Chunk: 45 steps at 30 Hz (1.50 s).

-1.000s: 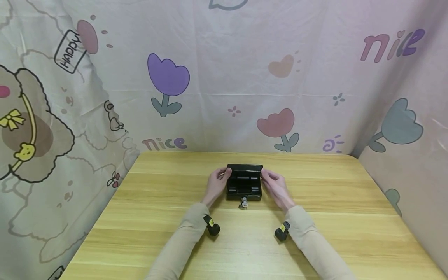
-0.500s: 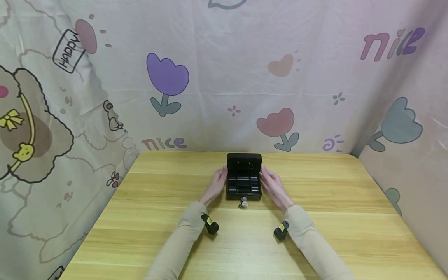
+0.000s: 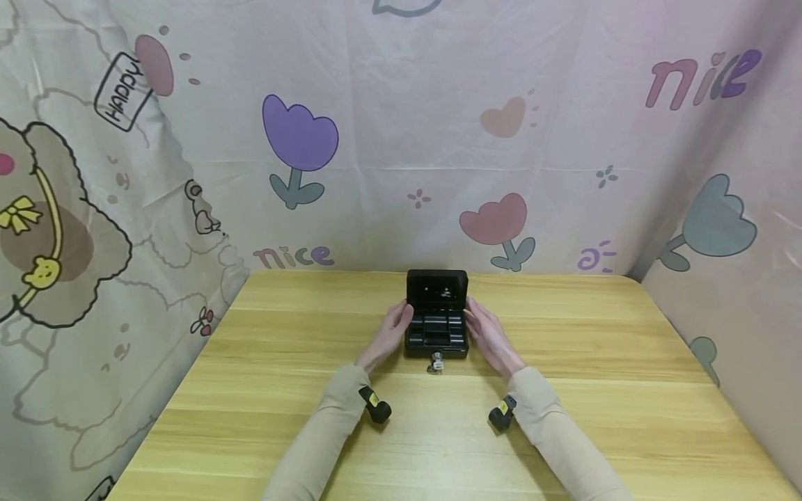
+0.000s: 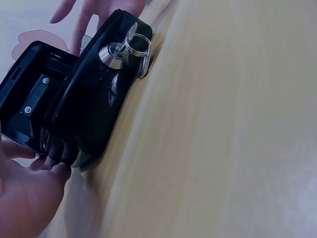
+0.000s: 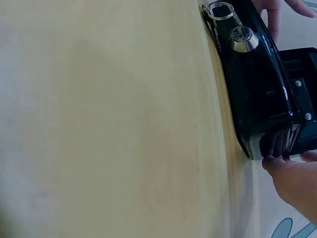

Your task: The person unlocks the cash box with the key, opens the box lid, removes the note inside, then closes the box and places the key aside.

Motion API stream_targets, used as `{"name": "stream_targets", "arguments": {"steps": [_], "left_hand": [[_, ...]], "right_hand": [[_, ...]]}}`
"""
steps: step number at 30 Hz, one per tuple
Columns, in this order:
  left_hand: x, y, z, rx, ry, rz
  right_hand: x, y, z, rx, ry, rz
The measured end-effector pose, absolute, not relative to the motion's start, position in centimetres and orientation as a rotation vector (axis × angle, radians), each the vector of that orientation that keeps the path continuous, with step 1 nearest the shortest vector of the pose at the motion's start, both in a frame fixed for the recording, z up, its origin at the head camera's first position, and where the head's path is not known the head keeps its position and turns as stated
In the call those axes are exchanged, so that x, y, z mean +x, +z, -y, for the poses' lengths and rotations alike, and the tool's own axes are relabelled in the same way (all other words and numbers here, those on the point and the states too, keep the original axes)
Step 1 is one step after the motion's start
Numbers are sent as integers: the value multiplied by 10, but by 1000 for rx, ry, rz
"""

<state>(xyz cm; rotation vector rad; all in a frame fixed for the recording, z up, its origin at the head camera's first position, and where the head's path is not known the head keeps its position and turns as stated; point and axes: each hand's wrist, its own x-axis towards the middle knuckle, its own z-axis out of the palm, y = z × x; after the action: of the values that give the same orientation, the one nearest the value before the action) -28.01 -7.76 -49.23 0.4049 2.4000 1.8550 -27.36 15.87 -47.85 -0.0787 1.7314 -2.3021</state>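
A small black cash box (image 3: 436, 335) stands on the wooden table (image 3: 564, 390) with its lid (image 3: 436, 288) raised upright, showing a black compartment tray. A key on a ring (image 3: 435, 362) sits in the front lock (image 4: 113, 52). My left hand (image 3: 394, 328) rests against the box's left side, fingertips (image 4: 52, 166) touching its corner. My right hand (image 3: 484, 330) lies along the right side, fingertips (image 5: 275, 161) at the box's edge. Neither hand holds anything else.
Cartoon-printed cloth (image 3: 401, 139) hangs behind the table and along both sides. Small black cameras (image 3: 376, 406) (image 3: 501, 415) are strapped at both wrists. Bare wood (image 3: 626, 334) spreads left, right and in front of the box.
The lid has swung from nearly closed to upright. Both hands have slid from the lid's edges down to the sides of the box.
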Motion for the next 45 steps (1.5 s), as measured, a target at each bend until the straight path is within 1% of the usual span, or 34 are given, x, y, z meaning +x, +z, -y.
{"name": "stream_targets", "arguments": {"steps": [8,15,17,23,28,32,40,45], "left_hand": [[-275,-496,81,365,1775,-2291],[-277,-499,82,590,1739,-2306],[-276,-499,83,612,1726,-2318],[-273,-499,84,544,1630,-2373],[-272,-500,85,466,1622,-2361],[-273,-502,85,482,1637,-2359],[-274,-502,85,509,1695,-2323],[-272,-500,85,496,1686,-2313]], "right_hand": [[-273,-478,-159,-83,-2280,-1752],[-272,-478,-158,-33,-2315,-1832],[-273,-479,-158,4,-2329,-1864],[-274,-479,-157,144,-2342,-2022],[-271,-477,-156,149,-2280,-2216],[-270,-478,-156,28,-2150,-2406],[-271,-481,-153,-448,-1803,-2686],[-271,-478,-149,-648,-1659,-2739]]}}
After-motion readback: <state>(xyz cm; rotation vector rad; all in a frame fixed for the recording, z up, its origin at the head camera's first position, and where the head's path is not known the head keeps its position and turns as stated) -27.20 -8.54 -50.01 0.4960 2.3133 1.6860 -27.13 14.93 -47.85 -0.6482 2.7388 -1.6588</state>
